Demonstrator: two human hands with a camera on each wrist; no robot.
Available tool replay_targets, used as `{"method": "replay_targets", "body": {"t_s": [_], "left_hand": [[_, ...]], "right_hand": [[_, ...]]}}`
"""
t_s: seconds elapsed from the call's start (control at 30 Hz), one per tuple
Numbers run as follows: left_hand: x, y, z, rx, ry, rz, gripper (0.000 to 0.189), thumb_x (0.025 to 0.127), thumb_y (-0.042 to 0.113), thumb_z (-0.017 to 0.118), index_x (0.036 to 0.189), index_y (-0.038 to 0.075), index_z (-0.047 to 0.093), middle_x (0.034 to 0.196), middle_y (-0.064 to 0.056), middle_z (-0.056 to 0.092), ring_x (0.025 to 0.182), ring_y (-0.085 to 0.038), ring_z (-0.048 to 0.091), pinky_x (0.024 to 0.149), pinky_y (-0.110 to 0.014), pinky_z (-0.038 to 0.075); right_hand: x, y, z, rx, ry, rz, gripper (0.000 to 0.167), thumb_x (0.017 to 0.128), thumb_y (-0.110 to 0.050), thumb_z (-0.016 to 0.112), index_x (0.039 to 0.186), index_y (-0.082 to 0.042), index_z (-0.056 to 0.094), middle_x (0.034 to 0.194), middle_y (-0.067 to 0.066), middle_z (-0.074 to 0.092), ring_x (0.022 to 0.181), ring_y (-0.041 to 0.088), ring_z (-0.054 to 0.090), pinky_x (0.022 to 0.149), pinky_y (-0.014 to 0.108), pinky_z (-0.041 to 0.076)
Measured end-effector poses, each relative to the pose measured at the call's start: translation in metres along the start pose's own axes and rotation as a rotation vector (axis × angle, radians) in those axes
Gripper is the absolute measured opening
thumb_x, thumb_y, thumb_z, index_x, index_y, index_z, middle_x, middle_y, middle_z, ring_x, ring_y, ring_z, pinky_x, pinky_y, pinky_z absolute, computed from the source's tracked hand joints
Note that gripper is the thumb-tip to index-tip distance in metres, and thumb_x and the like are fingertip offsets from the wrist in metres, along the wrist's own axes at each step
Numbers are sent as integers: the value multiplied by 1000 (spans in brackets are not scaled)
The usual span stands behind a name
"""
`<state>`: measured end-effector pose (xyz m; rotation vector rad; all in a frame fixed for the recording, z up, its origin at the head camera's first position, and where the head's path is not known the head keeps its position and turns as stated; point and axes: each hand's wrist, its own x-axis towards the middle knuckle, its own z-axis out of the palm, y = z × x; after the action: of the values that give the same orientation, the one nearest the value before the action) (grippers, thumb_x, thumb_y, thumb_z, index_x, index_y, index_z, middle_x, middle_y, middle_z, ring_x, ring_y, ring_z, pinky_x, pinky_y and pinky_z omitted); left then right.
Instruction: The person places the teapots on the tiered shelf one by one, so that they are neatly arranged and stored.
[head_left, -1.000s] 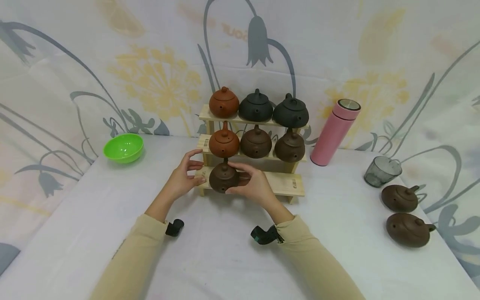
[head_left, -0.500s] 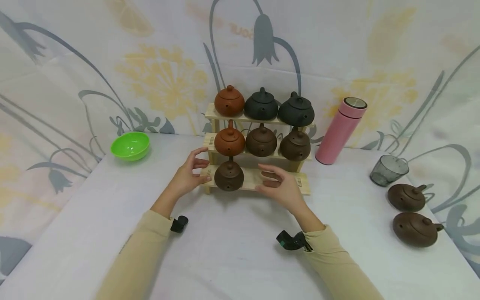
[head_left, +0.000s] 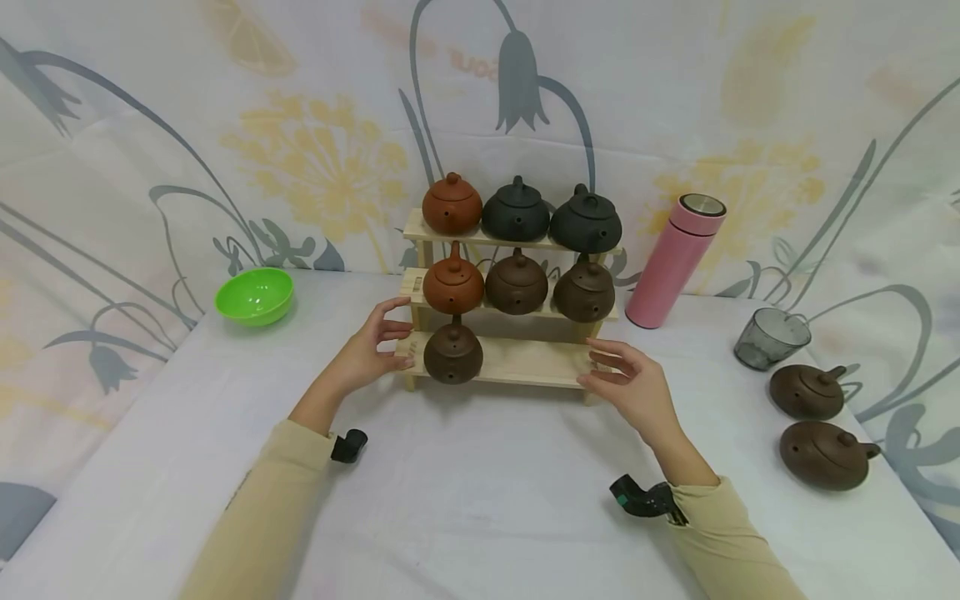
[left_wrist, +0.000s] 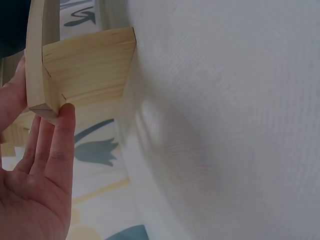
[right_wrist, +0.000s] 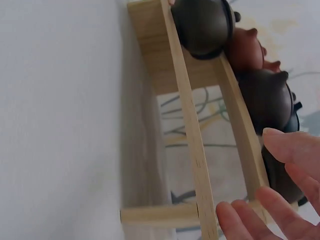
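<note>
My left hand [head_left: 363, 358] pinches the left end of the bottom board of a three-tier wooden display rack [head_left: 525, 360]. In the left wrist view, thumb and fingertips lie on either side of the board end [left_wrist: 44, 95]. Near the rack's right end, my right hand [head_left: 637, 383] has its fingers spread and holds nothing. Its fingertips [right_wrist: 223, 207] come up right at the bottom board in the right wrist view. A dark brown teapot [head_left: 453, 354] stands at the left of the bottom tier, spout facing me.
Above it, the middle tier bears an orange-brown teapot [head_left: 453, 285] and two brown ones; the top tier holds a reddish teapot [head_left: 452, 208] and two black ones. Around lie a green bowl [head_left: 255, 297], pink thermos [head_left: 675, 262], glass cup [head_left: 771, 340] and two brown teapots [head_left: 823, 457].
My right hand has let go of the dark brown teapot and moved right along the bottom tier to its far end. My left hand stays at the rack's left end.
</note>
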<state>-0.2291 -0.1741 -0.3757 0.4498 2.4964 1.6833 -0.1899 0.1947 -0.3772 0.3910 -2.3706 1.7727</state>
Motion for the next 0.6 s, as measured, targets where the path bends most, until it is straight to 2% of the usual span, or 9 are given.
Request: {"method": "replay_targets", "body": {"t_s": [0.1,0.23,0.33,0.5,0.6], "left_hand": [[0,1,1,3,2,-8,85,80,-9,67,145,18,20,132,-26,43,125,-36,39,98,-53,36],[-1,2,1,6,6,-15,85,80,-9,67,145,19,20,132,-25,44,125,-36,39,98,-52,36],[-1,1,1,-1,7,-8,85,79,-10,67,145,18,20,132,-26,43,125,-36,39,97,-53,36],[0,-1,2,4,10,-5,85,79,-9,67,145,18,20,131,-26,44,124,-36,40,97,-52,36],[0,-1,2,13,11,-6,85,79,-9,67,145,19,20,131,-25,44,124,-36,40,97,-52,37]], "right_hand": [[-4,2,-12,-37,32,10,49,76,0,75,121,6,55,126,18,52,109,34,55,78,21,50],[-9,2,-25,-80,78,31,49,78,-5,75,122,3,56,127,16,52,100,15,62,75,21,51],[-13,0,-36,-118,118,58,49,79,-9,75,122,1,56,124,11,54,90,0,61,73,19,51],[-17,7,-56,-178,173,115,51,79,-18,76,124,-6,57,122,5,56,88,1,62,73,16,49],[-17,31,-73,-196,196,137,54,78,-25,77,127,-13,58,127,8,54,90,2,62,72,14,49]]}}
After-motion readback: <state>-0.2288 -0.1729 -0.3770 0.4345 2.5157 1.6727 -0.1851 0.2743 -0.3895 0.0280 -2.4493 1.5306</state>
